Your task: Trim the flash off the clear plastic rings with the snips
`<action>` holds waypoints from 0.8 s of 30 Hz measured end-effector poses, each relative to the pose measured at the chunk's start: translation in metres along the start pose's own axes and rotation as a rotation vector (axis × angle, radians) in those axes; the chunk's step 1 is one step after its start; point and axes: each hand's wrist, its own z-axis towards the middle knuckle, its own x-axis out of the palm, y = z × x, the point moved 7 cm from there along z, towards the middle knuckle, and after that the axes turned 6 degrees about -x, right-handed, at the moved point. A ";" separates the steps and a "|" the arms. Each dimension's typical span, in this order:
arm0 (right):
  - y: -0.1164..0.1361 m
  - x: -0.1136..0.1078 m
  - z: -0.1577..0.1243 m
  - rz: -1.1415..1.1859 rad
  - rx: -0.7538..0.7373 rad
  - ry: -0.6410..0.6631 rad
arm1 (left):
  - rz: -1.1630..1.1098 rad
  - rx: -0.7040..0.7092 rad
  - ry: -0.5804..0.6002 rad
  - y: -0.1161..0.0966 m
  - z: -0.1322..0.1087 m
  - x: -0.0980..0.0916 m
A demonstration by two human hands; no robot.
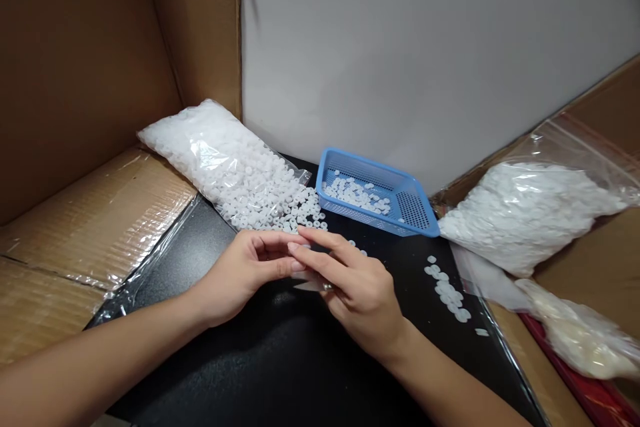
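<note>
At frame centre, your left hand point(244, 270) and right hand point(360, 285) meet, fingertips narrowed on a partly hidden whitish piece point(310, 285), apparently to steady it from both sides, just below loose white rings point(310, 207) within easy reach.

Glossy clear plastic bag point(213, 157), matt white plastic rings point(306, 203), smooth blue perforated plastic basket point(414, 209), semi-gloss black desk point(280, 373), ribbed brown cardboard point(90, 220)
</note>
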 end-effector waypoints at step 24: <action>-0.090 0.032 -0.014 0.057 0.273 0.154 | 1.618 0.009 -0.098 -0.022 -0.004 -0.037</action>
